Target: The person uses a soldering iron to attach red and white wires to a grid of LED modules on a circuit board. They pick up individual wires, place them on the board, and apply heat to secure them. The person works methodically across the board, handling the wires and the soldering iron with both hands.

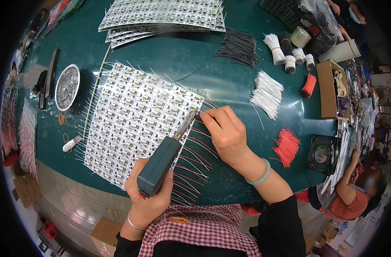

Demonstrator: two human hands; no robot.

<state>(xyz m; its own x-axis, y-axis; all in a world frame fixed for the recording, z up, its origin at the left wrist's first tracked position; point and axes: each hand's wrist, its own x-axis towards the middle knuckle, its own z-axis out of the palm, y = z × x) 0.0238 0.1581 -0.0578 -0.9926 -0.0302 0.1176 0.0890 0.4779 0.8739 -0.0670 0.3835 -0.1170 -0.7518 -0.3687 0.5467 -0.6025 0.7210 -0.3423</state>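
Observation:
My left hand (149,190) is wrapped round the dark green handle of a soldering gun (159,166). The gun's metal tip meets the right edge of a white circuit board panel (133,115), which carries rows of small components. At that same edge, the thumb and fingers of my right hand (226,130) are pinched on a thin wire, mostly hidden by the fingers; a dark bit shows at the fingertips. Below it, red and white wires (195,160) fan out from the panel's edge. Pale wire ends also stick out along the panel's left side.
Stacked panels (161,15) lie at the back. Wire piles in black (238,47), white (267,95) and red (286,146) lie right of the panel. A silvery bowl (67,88) stands left; a cardboard box (328,92) and black fan (323,154) stand right. A co-worker (349,199) sits beyond.

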